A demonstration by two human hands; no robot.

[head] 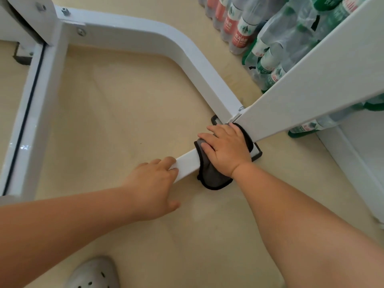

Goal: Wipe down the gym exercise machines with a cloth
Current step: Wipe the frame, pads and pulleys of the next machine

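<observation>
Cloth (212, 173), grey with a black stitched edge, is lying draped over the low white bar (187, 161) of the machine frame, right beside the joint where that bar is meeting the slanted white beam (311, 84) and the bent white tube (166, 38). Its lower edge is hanging down to the beige floor (104, 121).

Right hand (226, 150) is pressing flat on the cloth, with the fingers extended and slightly spread, not curled around anything. The fingertips are reaching past the cloth's far edge.

Left hand (151, 183) is resting on the free end of the same bar, just beside the cloth but not touching it. Its fingers are lying loosely bent across the bar's top face, and the thumb is staying off the bar, over the floor.

A black foot plate (257, 154) is sitting under the joint. Shrink-wrapped packs of bottles (270, 38) are standing on the floor behind the beam. A grey perforated shoe (93, 275) is showing at the bottom edge.
</observation>
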